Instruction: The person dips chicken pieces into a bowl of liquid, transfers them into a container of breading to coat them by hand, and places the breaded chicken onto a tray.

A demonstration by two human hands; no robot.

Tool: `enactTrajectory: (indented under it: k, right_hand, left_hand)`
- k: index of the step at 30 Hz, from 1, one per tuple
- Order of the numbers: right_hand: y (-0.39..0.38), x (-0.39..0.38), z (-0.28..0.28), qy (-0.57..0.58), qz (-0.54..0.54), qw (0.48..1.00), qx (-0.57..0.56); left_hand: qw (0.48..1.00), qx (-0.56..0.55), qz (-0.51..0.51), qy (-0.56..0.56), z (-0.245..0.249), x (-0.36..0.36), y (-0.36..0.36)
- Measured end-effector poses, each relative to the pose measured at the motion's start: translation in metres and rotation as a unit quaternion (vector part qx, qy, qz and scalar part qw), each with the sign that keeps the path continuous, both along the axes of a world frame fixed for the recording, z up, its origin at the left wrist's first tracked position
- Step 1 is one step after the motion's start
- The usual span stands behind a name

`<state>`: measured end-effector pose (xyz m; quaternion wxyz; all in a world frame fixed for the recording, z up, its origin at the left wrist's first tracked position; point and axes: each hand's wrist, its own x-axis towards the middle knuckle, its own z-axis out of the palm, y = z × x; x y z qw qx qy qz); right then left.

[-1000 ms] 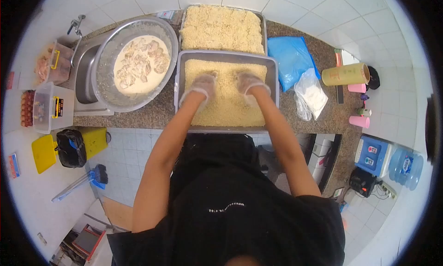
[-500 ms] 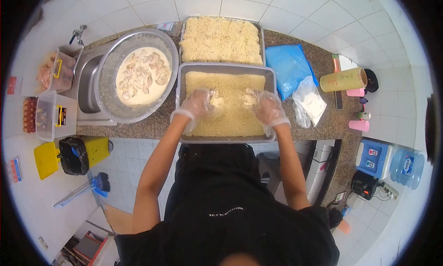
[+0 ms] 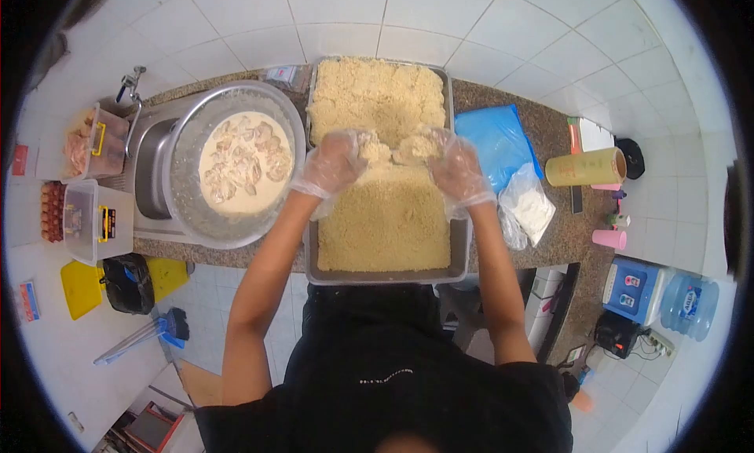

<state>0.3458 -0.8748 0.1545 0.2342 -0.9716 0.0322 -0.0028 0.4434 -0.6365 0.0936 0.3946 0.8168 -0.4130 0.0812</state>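
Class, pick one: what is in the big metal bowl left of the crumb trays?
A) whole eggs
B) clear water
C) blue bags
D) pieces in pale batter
D: the metal bowl holds lumpy pieces lying in a pale, creamy liquid.

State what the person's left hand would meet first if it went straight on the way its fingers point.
Most likely the far tray, heaped with breaded pieces, just beyond the left hand and the crumb-coated piece it holds. Height is unclear, so it might pass above toward the tiled wall.
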Motion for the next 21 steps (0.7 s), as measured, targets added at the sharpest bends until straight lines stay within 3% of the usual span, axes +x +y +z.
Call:
enactTrajectory:
  k: [1, 3, 4, 6, 7, 10, 12, 15, 17, 19, 21]
  right_hand:
    - [0.0, 0.018, 0.0, -0.002, 0.0, 1.0, 0.0]
    - [0.001, 0.057, -0.002, -0.027, 0.049, 0.998, -0.039]
    - [0.002, 0.075, -0.005, -0.028, 0.049, 0.998, -0.038]
    - [0.001, 0.114, -0.009, -0.007, 0.16, 0.987, -0.011]
    - [0.002, 0.134, -0.008, -0.01, 0.161, 0.987, -0.011]
    - [0.009, 0.203, -0.004, 0.253, 0.165, 0.953, 0.019]
    - [0.0, 0.265, -0.051, 0.264, 0.168, 0.949, 0.05]
    - [-0.003, 0.309, -0.129, 0.269, 0.159, 0.94, 0.136]
    - [0.003, 0.331, -0.132, 0.265, 0.146, 0.933, 0.195]
    - [0.008, 0.332, -0.132, 0.237, 0.166, 0.957, -0.005]
    - [0.008, 0.337, -0.138, 0.277, 0.172, 0.945, -0.008]
  left_hand:
    - [1.0, 0.0, 0.0, -0.002, 0.01, 0.017, -0.003]
    - [0.988, 0.136, -0.005, 0.077, 0.029, 0.057, -0.004]
    - [0.988, 0.136, -0.005, 0.076, 0.032, 0.072, -0.003]
    - [0.964, 0.245, 0.006, 0.1, 0.036, 0.105, 0.001]
    - [0.965, 0.245, 0.009, 0.098, 0.031, 0.122, 0.003]
    - [0.95, 0.291, 0.005, 0.112, 0.016, 0.18, 0.001]
    - [0.882, 0.409, 0.029, 0.231, 0.011, 0.218, -0.008]
    - [0.88, 0.375, 0.073, 0.281, -0.043, 0.26, -0.011]
    - [0.884, 0.378, 0.069, 0.265, -0.058, 0.274, -0.016]
    - [0.882, 0.385, 0.055, 0.267, -0.076, 0.283, -0.015]
    - [0.873, 0.393, -0.003, 0.288, -0.093, 0.29, -0.012]
